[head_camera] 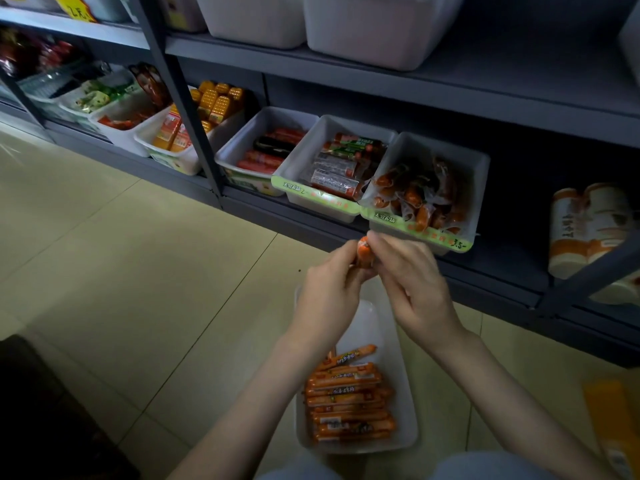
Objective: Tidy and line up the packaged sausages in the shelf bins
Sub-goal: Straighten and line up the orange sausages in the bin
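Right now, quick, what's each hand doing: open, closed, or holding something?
Left hand: closed, gripping the small orange sausage pack.
Right hand: closed, fingertips pinching the upper end of the same pack.

The green label strip (pixel 420 233) on the right-hand sausage bin (pixel 482 168) reads "3.5-". A yellow sign (pixel 74 8) at far left shows "2元".

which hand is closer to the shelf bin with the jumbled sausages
Right. The right hand is just below the front label of the bin; the left hand is farther left, beyond its corner.
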Action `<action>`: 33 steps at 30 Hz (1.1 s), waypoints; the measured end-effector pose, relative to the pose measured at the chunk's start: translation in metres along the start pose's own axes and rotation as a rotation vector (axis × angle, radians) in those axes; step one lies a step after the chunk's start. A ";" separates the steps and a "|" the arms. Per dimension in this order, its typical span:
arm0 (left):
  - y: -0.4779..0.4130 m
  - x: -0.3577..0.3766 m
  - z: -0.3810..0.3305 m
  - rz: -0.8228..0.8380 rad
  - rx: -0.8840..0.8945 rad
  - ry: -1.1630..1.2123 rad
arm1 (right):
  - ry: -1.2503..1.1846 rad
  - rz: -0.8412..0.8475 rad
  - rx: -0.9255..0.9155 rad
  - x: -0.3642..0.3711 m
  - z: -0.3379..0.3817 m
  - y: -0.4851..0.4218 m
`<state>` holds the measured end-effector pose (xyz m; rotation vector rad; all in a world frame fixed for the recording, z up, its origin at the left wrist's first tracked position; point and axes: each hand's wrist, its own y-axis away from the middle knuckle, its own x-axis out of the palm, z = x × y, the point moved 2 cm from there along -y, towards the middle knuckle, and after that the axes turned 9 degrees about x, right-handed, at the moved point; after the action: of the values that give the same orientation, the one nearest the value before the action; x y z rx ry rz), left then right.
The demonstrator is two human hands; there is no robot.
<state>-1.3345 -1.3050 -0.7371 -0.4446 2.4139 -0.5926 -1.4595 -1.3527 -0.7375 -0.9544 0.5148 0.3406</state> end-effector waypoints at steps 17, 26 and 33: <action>0.009 -0.002 0.017 -0.150 -0.652 0.323 | -0.299 -0.040 0.465 -0.002 -0.012 0.002; 0.015 0.010 0.019 0.214 -0.088 -0.162 | -0.262 0.113 0.288 0.005 -0.008 0.001; 0.025 0.022 0.053 0.380 -0.081 -0.264 | -0.176 0.242 0.482 0.016 -0.039 0.020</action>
<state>-1.3227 -1.3097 -0.7985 -0.0816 2.1929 -0.2512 -1.4663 -1.3740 -0.7786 -0.3916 0.5210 0.4867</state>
